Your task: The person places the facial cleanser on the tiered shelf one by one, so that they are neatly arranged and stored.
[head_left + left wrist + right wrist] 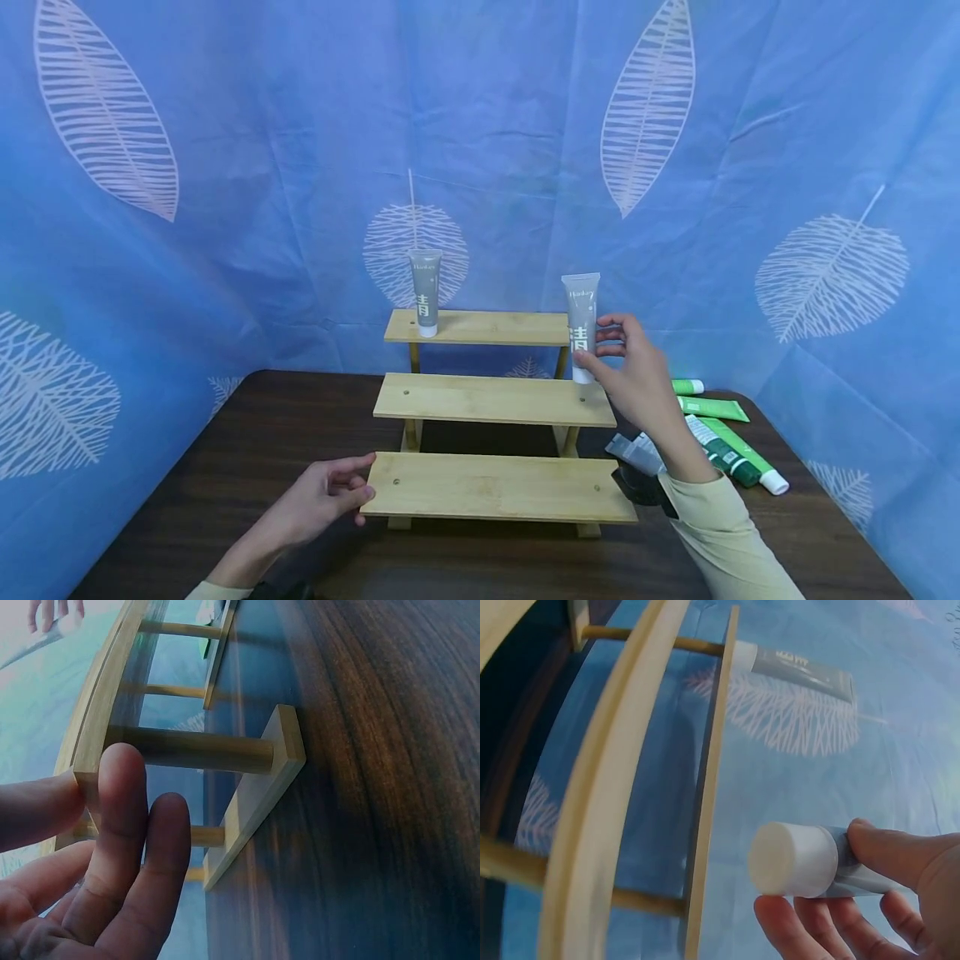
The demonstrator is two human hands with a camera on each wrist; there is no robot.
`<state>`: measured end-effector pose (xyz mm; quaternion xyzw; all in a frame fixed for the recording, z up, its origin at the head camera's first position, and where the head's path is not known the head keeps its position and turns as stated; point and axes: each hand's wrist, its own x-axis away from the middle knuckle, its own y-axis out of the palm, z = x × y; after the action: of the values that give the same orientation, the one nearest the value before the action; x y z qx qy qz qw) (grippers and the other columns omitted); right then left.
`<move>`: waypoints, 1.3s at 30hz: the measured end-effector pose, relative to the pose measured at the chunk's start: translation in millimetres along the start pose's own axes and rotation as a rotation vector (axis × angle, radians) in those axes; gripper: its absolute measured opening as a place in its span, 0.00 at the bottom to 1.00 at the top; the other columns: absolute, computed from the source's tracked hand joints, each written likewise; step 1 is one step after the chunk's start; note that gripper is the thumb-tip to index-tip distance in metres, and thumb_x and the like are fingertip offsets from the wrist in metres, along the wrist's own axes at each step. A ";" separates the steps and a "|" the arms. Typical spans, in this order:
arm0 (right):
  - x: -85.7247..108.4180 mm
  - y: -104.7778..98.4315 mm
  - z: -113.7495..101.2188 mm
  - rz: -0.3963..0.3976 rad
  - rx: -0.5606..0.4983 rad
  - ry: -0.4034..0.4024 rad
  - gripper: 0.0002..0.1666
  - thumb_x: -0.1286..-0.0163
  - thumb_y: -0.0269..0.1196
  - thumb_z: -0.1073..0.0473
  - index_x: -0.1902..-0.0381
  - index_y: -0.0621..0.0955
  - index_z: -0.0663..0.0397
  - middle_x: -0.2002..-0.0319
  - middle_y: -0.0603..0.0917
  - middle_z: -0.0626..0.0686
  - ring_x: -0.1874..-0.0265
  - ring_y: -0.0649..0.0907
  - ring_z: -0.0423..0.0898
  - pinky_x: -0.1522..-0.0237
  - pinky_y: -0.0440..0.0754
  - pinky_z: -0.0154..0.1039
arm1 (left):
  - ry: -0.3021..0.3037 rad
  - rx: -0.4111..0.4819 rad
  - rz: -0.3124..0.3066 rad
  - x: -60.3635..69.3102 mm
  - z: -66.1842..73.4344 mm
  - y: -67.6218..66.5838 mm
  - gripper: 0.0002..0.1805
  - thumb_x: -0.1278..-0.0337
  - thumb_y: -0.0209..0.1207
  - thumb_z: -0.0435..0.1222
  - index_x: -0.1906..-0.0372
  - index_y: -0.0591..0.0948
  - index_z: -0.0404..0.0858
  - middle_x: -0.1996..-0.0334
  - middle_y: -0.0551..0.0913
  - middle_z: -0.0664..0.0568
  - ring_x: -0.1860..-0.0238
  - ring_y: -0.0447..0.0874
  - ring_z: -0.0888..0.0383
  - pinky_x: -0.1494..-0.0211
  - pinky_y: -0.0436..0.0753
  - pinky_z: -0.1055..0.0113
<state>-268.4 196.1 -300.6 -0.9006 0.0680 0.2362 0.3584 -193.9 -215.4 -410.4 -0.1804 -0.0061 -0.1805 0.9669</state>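
A blue cloth point(315, 250) printed with pale leaves hangs behind and on both sides. Before it stands a dark wood-grained table point(187, 508), its left and right edges slanting in towards the back. A broad stretch of tabletop lies between the left edge and the shelf; the right side is narrower, taken up partly by tubes.

The pale wooden shelf point(502, 487) has three steps, with gaps between the boards. The left wrist view shows what the head view mostly hides: a round post point(210, 752) under the bottom step, set into a flat foot point(255, 806) on the table.

The right hand point(637, 379) pinches a grey tube point(581, 304) between thumb and fingers, cap down, near the right end of the upper steps. From the right wrist, its white cap point(793, 859) is apart from the top board's edge. The left hand point(315, 500) grips the bottom step's left end, fingers bent and thumb at the edge.

On the right, green tubes point(750, 462) lie close together, with another grey tube point(637, 454) beside them, partly behind the right wrist. A matching upright tube point(426, 287) stands near the top step's left end.
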 end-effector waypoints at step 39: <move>-71.6 85.7 -48.9 -0.105 -0.538 0.202 0.32 0.29 0.68 0.61 0.35 0.63 0.54 0.39 0.75 0.60 0.44 0.83 0.56 0.53 0.86 0.52 | 0.039 0.009 -0.002 -1.9 -6.2 -0.2 0.35 0.31 0.63 0.33 0.28 0.64 0.19 0.68 0.84 0.47 0.72 0.83 0.49 0.58 0.83 0.65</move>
<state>-338.0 96.7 -288.4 -0.9846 -0.0085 0.1362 0.1097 -196.1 -217.2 -416.3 -0.1725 0.0119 -0.1849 0.9674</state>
